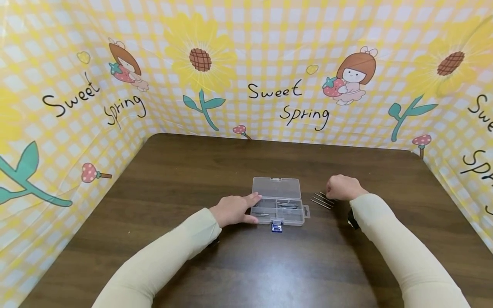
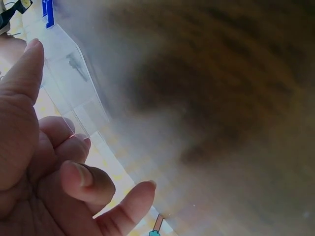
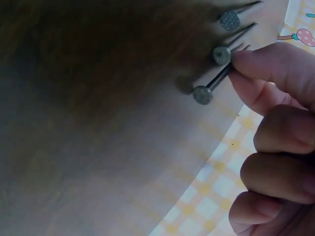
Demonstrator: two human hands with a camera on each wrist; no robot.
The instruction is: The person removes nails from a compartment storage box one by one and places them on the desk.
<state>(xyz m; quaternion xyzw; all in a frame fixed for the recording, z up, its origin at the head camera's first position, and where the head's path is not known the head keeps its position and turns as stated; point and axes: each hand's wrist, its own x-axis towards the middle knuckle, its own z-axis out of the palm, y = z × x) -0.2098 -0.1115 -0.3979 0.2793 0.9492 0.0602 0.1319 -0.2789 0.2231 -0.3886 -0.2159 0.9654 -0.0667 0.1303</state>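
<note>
A clear plastic storage box point(image 1: 290, 219) lies with its lid point(image 1: 276, 188) folded back, away from me. Its compartments hold thin metal pieces point(image 1: 287, 205), mostly in the far right one. My left hand point(image 1: 232, 209) holds the box's left side, thumb at the near corner and fingers toward the hinge. To the right of the box, my right hand point(image 1: 344, 187) pinches one nail point(image 3: 216, 81) between thumb and forefinger, head pointing away from the fingertips. Several more nails point(image 1: 322, 201) lie side by side just below and left of that hand.
On the box's front is a blue latch point(image 1: 277, 227), and a hanging tab point(image 1: 306, 211) sticks out at its right. The brown wooden table point(image 1: 215, 167) is bounded by a yellow checked cloth point(image 1: 262, 51) at the back and sides.
</note>
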